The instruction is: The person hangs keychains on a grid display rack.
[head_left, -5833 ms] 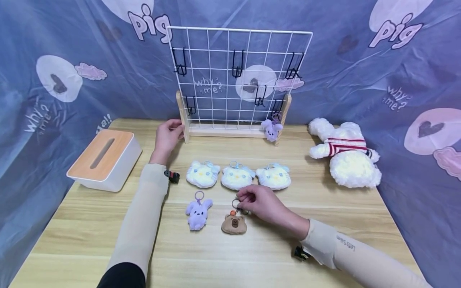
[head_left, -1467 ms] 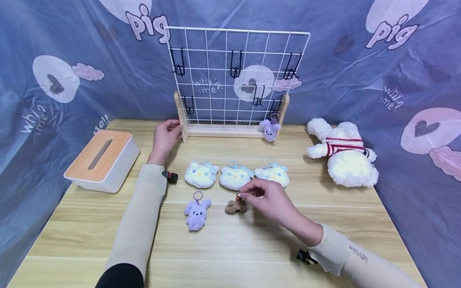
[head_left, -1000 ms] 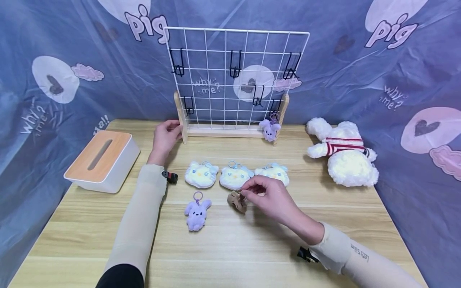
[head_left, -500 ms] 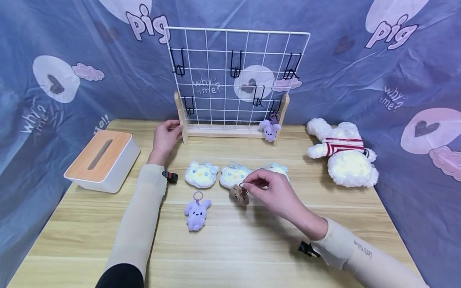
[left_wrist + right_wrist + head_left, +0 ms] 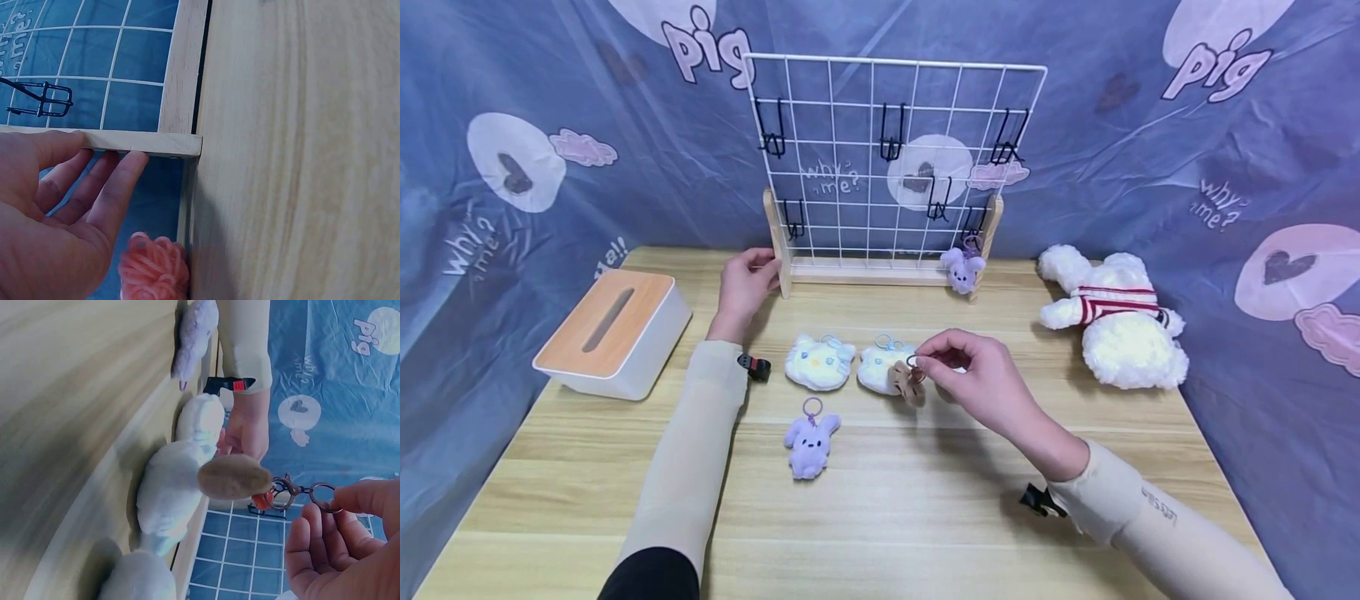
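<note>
Between thumb and forefinger, my right hand (image 5: 988, 387) pinches the metal ring of a brown capybara plush keychain (image 5: 234, 477), which hangs above the table. In the head view the capybara (image 5: 907, 383) partly covers the middle white cat-face plush keychain (image 5: 874, 369); another white cat keychain (image 5: 820, 364) lies to its left. The third is mostly hidden behind my right hand. My left hand (image 5: 747, 287) holds the left wooden post (image 5: 144, 142) of the white wire-grid rack (image 5: 895, 167). A purple bunny keychain (image 5: 810, 447) lies in front; another purple bunny keychain (image 5: 963, 270) hangs at the rack's lower right.
Several black hooks (image 5: 892, 137) are fixed on the grid. A tissue box (image 5: 617, 333) stands at the left, and a white plush toy (image 5: 1123, 329) in a striped sweater lies at the right. Coral yarn (image 5: 153, 269) shows beside the post in the left wrist view.
My right hand took the capybara keychain by its ring, lifted it off the table and moved it away from me toward the cat keychains. My left hand stayed at the rack post.
</note>
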